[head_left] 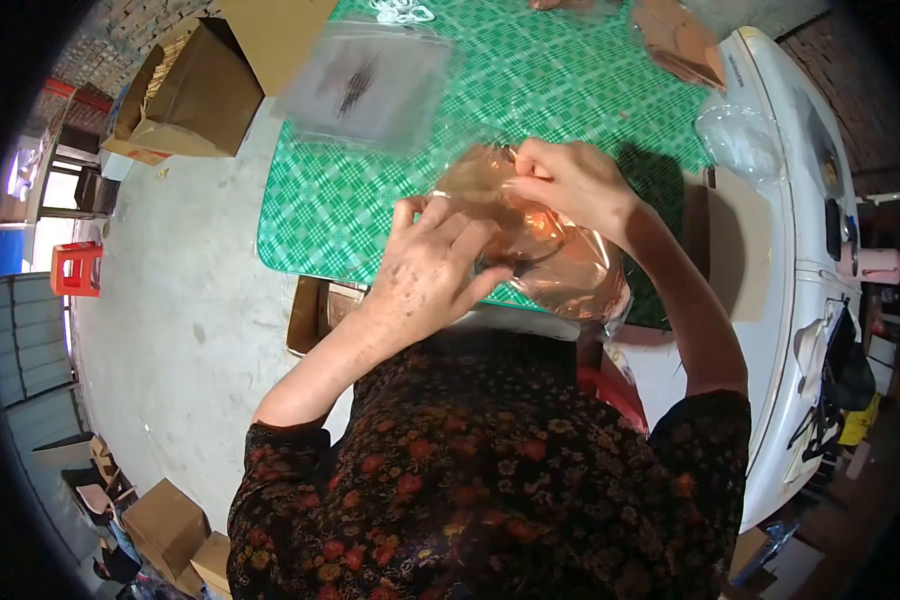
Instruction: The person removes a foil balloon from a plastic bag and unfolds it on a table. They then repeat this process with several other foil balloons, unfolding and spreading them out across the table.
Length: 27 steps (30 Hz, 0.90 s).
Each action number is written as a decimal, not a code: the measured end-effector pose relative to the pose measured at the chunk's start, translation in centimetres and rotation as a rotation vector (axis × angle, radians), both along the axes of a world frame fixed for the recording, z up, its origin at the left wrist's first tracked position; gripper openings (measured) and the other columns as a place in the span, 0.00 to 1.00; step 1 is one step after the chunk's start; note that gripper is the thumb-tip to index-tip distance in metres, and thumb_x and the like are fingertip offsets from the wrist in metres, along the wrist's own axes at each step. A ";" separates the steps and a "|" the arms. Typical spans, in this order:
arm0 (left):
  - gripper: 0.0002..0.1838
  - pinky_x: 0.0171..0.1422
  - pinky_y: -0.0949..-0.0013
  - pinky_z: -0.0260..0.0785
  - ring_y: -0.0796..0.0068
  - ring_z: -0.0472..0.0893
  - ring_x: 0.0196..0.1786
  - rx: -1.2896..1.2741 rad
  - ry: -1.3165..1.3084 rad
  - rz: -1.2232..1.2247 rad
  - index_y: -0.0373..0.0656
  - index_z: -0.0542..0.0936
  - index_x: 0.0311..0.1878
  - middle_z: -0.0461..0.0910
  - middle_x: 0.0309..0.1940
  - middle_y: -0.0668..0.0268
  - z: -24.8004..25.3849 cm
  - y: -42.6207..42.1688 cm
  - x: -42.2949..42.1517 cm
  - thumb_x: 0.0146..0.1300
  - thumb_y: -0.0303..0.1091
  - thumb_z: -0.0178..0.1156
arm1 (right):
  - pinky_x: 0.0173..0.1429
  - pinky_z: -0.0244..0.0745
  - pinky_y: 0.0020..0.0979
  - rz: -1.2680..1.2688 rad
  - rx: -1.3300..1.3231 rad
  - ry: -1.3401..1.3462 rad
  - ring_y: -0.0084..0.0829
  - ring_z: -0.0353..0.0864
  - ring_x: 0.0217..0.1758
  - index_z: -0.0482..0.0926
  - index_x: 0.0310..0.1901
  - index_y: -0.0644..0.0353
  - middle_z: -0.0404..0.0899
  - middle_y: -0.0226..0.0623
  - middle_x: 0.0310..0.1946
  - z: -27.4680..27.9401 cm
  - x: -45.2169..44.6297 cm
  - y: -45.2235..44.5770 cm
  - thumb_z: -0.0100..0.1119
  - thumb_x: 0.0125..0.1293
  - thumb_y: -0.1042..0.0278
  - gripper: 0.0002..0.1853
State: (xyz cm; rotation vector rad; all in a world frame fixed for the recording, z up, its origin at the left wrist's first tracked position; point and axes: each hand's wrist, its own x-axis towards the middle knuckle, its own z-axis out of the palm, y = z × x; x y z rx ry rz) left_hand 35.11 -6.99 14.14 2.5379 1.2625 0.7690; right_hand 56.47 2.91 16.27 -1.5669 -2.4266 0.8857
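Observation:
A clear plastic bag [595, 265] with shiny copper-orange contents lies at the near edge of the table, between my hands. What the contents are, I cannot make out. My right hand [575, 185] is closed in a pinch on the bag's far right part. On the left side, my left hand [425, 255] bends its fingers over the bag's edge, its thumb stretched apart along the near side. Just beyond them lies a stack of flat clear plastic bags [370, 85] with a dark patch of thin strands on top.
A green checked tablecloth [320, 220] covers the table. More copper-coloured bagged pieces [675, 40] and white cord [402, 10] lie at its far side. A white appliance-like body [770, 300] stands on the right. Cardboard boxes [195, 90] and a red stool [77, 268] are on the left.

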 end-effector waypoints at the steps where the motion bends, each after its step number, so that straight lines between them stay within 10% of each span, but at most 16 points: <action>1: 0.19 0.57 0.55 0.59 0.60 0.75 0.49 -0.005 -0.010 0.022 0.46 0.83 0.49 0.82 0.39 0.65 -0.3 0.0 0.3 0.58 0.44 0.70 | 0.36 0.73 0.35 0.047 -0.032 -0.009 0.34 0.80 0.29 0.75 0.37 0.60 0.81 0.38 0.27 -0.6 -0.3 0.5 0.65 0.65 0.52 0.17; 11: 0.05 0.67 0.54 0.57 0.66 0.76 0.59 -0.203 -0.235 -0.313 0.47 0.87 0.40 0.85 0.40 0.71 -3.3 -2.7 -2.4 0.62 0.33 0.69 | 0.36 0.69 0.42 0.177 0.055 -0.116 0.42 0.76 0.30 0.71 0.33 0.59 0.76 0.39 0.27 -5.5 -0.8 3.8 0.69 0.60 0.48 0.22; 16: 0.24 0.69 0.50 0.57 0.61 0.75 0.58 -0.384 -0.089 -0.129 0.47 0.82 0.51 0.81 0.49 0.65 -3.2 -3.8 -5.7 0.53 0.46 0.75 | 0.36 0.71 0.41 0.125 0.033 -0.074 0.41 0.77 0.30 0.70 0.34 0.59 0.76 0.38 0.26 -5.7 -1.4 3.3 0.69 0.60 0.48 0.23; 20: 0.36 0.67 0.47 0.56 0.60 0.74 0.57 -0.040 0.045 -0.048 0.43 0.76 0.56 0.77 0.47 0.63 -1.3 -2.7 -2.7 0.50 0.56 0.73 | 0.36 0.71 0.40 0.151 0.085 -0.030 0.40 0.77 0.30 0.70 0.35 0.60 0.76 0.38 0.26 -6.9 -0.7 3.5 0.69 0.61 0.48 0.23; 27: 0.14 0.52 0.64 0.64 0.66 0.75 0.46 0.027 0.193 -0.046 0.42 0.81 0.43 0.76 0.36 0.67 -4.5 -2.6 3.3 0.56 0.38 0.68 | 0.34 0.70 0.39 0.236 0.157 0.015 0.38 0.75 0.28 0.69 0.36 0.61 0.74 0.39 0.25 -7.6 -0.3 3.7 0.69 0.62 0.51 0.22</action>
